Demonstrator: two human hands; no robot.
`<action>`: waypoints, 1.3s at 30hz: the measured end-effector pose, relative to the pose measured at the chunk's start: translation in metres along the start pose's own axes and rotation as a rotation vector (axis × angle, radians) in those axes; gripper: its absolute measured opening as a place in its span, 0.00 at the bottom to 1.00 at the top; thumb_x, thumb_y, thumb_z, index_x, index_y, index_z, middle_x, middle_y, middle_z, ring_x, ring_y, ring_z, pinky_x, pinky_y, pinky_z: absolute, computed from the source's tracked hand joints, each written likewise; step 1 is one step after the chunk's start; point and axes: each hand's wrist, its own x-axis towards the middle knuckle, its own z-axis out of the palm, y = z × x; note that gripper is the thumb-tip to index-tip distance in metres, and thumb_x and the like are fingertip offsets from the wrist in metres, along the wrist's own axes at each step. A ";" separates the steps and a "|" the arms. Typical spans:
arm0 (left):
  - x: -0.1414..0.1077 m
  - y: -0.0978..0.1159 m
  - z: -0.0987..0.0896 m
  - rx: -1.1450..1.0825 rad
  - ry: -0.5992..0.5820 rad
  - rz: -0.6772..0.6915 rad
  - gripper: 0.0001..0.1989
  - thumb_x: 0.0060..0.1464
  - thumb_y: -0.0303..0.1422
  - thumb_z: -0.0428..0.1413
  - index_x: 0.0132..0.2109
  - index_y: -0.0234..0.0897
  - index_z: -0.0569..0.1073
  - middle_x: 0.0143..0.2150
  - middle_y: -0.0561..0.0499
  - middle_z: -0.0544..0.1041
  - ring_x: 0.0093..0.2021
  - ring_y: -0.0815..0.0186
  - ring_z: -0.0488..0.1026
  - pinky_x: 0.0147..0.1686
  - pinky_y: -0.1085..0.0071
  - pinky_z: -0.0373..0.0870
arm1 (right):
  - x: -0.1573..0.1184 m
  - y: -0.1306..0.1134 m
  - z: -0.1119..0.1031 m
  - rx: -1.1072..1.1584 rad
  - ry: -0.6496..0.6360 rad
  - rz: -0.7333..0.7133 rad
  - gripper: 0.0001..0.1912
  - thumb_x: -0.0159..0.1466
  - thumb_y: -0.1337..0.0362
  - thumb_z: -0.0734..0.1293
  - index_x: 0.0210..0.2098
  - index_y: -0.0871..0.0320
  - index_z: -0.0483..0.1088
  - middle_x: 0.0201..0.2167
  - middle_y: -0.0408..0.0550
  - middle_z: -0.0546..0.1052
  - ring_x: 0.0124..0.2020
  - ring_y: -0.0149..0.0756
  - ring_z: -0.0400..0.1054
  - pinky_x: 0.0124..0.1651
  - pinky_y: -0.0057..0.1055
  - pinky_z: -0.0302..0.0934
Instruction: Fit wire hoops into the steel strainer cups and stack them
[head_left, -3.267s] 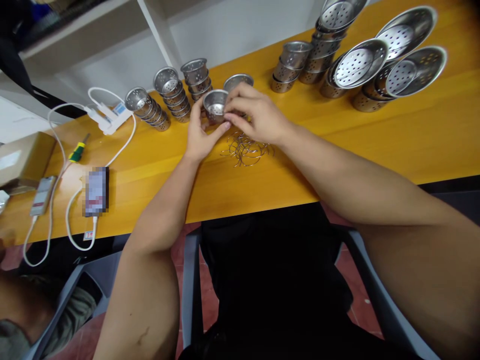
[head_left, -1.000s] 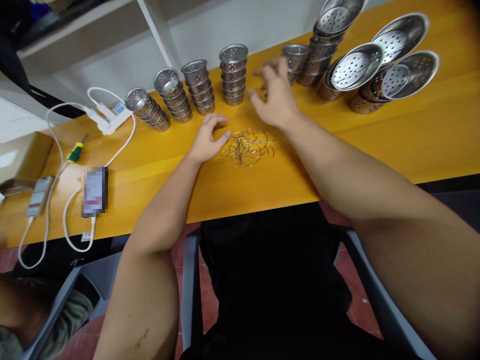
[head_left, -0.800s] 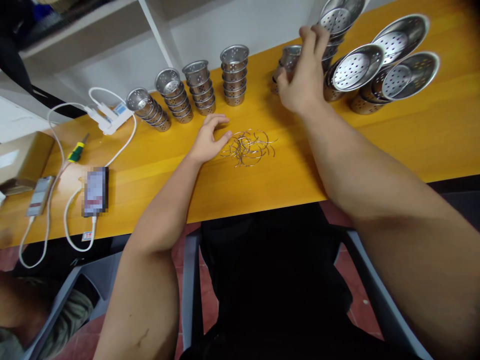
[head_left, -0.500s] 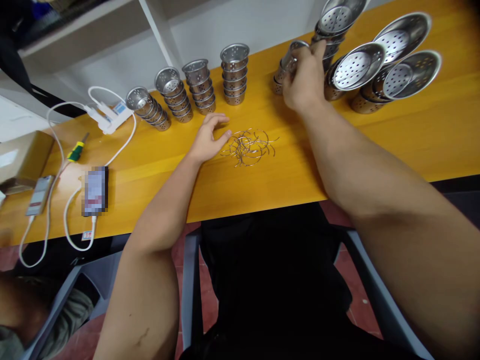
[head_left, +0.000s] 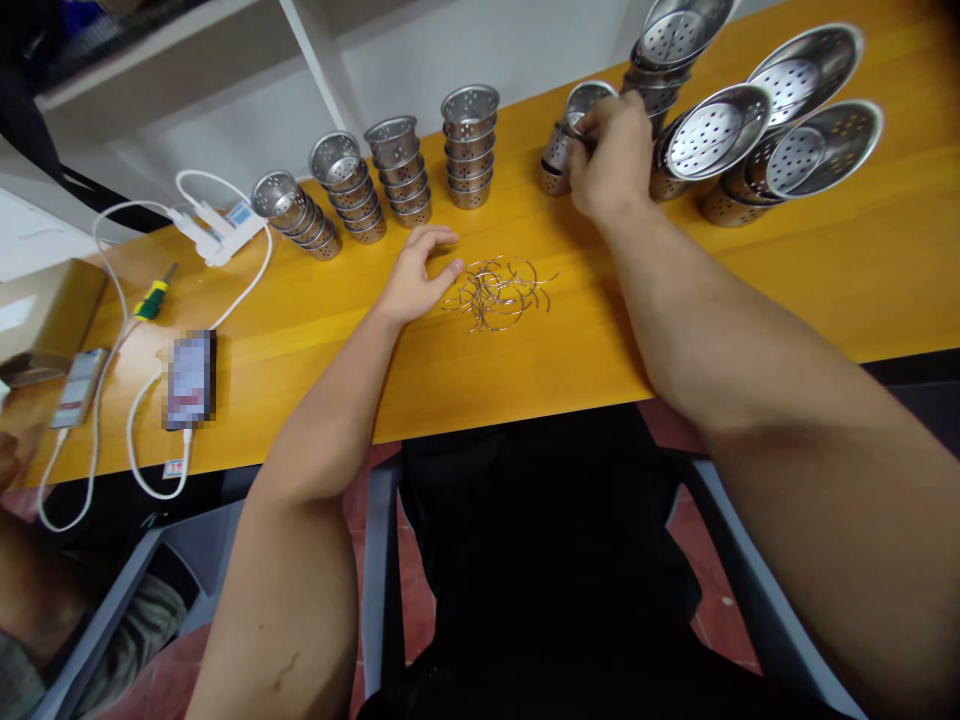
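My right hand [head_left: 616,155] reaches to the back of the table, its fingers curled at the near rim of a perforated metal cup [head_left: 590,97]. That cup stands on a short stack; a lower cup [head_left: 554,180] shows below it. The fingertips are partly hidden. My left hand [head_left: 420,275] lies open on the table, thumb and fingers apart, holding nothing. Just right of its thumb is a loose pile of thin curved metal wires [head_left: 499,293].
Several stacks of perforated cups [head_left: 470,150] stand along the back. Wider perforated cups [head_left: 720,130] are at the right. On the left are a power strip [head_left: 225,235], a screwdriver [head_left: 152,300], two phones [head_left: 189,380] with white cables and a cardboard box [head_left: 52,320]. Another person sits at far left.
The cup at my right hand has shifted slightly left and shows more of its mouth. My right fingers have moved toward its near rim. My left hand stays put.
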 end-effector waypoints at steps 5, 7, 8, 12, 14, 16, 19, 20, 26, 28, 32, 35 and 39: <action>0.000 -0.003 -0.001 -0.002 0.007 0.007 0.27 0.72 0.49 0.73 0.70 0.43 0.89 0.76 0.33 0.86 0.78 0.44 0.86 0.84 0.45 0.83 | 0.004 0.000 0.005 0.108 0.160 -0.079 0.19 0.82 0.88 0.73 0.61 0.62 0.80 0.75 0.66 0.81 0.72 0.44 0.78 0.82 0.42 0.66; -0.001 -0.006 -0.002 0.003 0.010 0.018 0.27 0.72 0.51 0.73 0.70 0.44 0.88 0.75 0.33 0.86 0.78 0.43 0.86 0.84 0.44 0.83 | 0.008 0.004 0.010 0.171 0.214 -0.151 0.22 0.78 0.91 0.73 0.55 0.57 0.78 0.71 0.64 0.82 0.69 0.46 0.78 0.79 0.43 0.67; -0.001 -0.009 -0.002 0.006 0.013 0.021 0.28 0.73 0.53 0.73 0.70 0.44 0.88 0.75 0.33 0.86 0.79 0.43 0.85 0.85 0.44 0.82 | 0.010 0.005 0.013 0.210 0.225 -0.209 0.22 0.77 0.90 0.73 0.52 0.54 0.76 0.68 0.62 0.82 0.68 0.47 0.77 0.78 0.44 0.69; -0.001 -0.023 0.005 -0.018 0.070 -0.023 0.43 0.71 0.67 0.73 0.79 0.48 0.80 0.81 0.33 0.82 0.81 0.40 0.83 0.86 0.41 0.80 | 0.008 0.007 0.026 0.420 0.218 -0.529 0.14 0.80 0.77 0.72 0.51 0.49 0.75 0.62 0.62 0.81 0.61 0.53 0.76 0.64 0.48 0.77; 0.001 -0.030 0.010 -0.058 0.116 -0.044 0.53 0.69 0.74 0.72 0.87 0.55 0.70 0.88 0.33 0.75 0.83 0.40 0.82 0.85 0.40 0.80 | -0.003 0.001 0.032 0.506 0.160 -0.698 0.04 0.84 0.67 0.72 0.54 0.50 0.77 0.61 0.62 0.81 0.59 0.54 0.75 0.58 0.48 0.78; 0.006 -0.034 0.013 -0.092 0.152 -0.026 0.58 0.69 0.78 0.69 0.92 0.62 0.59 0.93 0.36 0.68 0.86 0.41 0.80 0.85 0.40 0.80 | -0.021 -0.009 0.038 0.520 0.024 -0.780 0.06 0.87 0.55 0.72 0.55 0.49 0.78 0.61 0.60 0.82 0.58 0.53 0.75 0.59 0.48 0.80; 0.011 -0.030 0.011 -0.111 0.193 0.025 0.58 0.69 0.82 0.63 0.92 0.64 0.59 0.92 0.39 0.70 0.91 0.42 0.75 0.89 0.43 0.75 | -0.049 -0.025 0.048 0.524 -0.251 -0.751 0.19 0.87 0.39 0.76 0.54 0.47 0.79 0.59 0.56 0.83 0.58 0.53 0.77 0.64 0.50 0.84; 0.012 -0.025 0.008 -0.115 0.203 0.023 0.57 0.68 0.84 0.62 0.90 0.62 0.64 0.88 0.39 0.75 0.91 0.42 0.75 0.91 0.43 0.73 | -0.057 -0.029 0.052 0.546 -0.327 -0.741 0.23 0.85 0.35 0.78 0.53 0.47 0.79 0.58 0.55 0.83 0.58 0.53 0.78 0.64 0.51 0.85; 0.002 0.018 -0.007 -0.213 0.243 -0.164 0.55 0.56 0.87 0.70 0.67 0.46 0.86 0.62 0.40 0.90 0.74 0.40 0.87 0.80 0.41 0.83 | -0.080 -0.040 0.064 0.728 -0.534 -0.672 0.31 0.80 0.28 0.80 0.53 0.48 0.78 0.55 0.55 0.81 0.49 0.50 0.81 0.54 0.47 0.87; 0.000 0.026 -0.007 -0.240 0.247 -0.178 0.56 0.52 0.87 0.73 0.63 0.45 0.87 0.59 0.41 0.90 0.72 0.40 0.87 0.77 0.42 0.84 | -0.080 -0.040 0.062 0.770 -0.584 -0.645 0.29 0.79 0.31 0.82 0.53 0.49 0.78 0.56 0.54 0.81 0.46 0.47 0.82 0.50 0.44 0.86; 0.001 0.027 -0.003 -0.268 0.208 -0.187 0.57 0.49 0.89 0.72 0.63 0.45 0.87 0.57 0.43 0.89 0.70 0.41 0.87 0.74 0.42 0.84 | -0.071 -0.037 0.050 0.711 -0.678 -0.683 0.20 0.76 0.45 0.85 0.51 0.51 0.80 0.59 0.54 0.83 0.45 0.43 0.80 0.47 0.40 0.85; 0.001 0.026 0.000 -0.312 0.158 -0.210 0.57 0.48 0.90 0.72 0.61 0.47 0.88 0.56 0.44 0.89 0.65 0.44 0.89 0.70 0.45 0.87 | -0.063 -0.034 0.041 0.603 -0.695 -0.719 0.14 0.73 0.54 0.85 0.47 0.52 0.81 0.60 0.54 0.85 0.49 0.44 0.79 0.52 0.42 0.85; -0.002 0.024 0.002 -0.368 0.135 -0.234 0.54 0.49 0.89 0.72 0.59 0.47 0.88 0.54 0.45 0.90 0.61 0.47 0.91 0.64 0.50 0.91 | -0.059 -0.030 0.039 0.609 -0.688 -0.697 0.15 0.72 0.55 0.86 0.44 0.51 0.78 0.52 0.52 0.83 0.48 0.45 0.78 0.54 0.44 0.85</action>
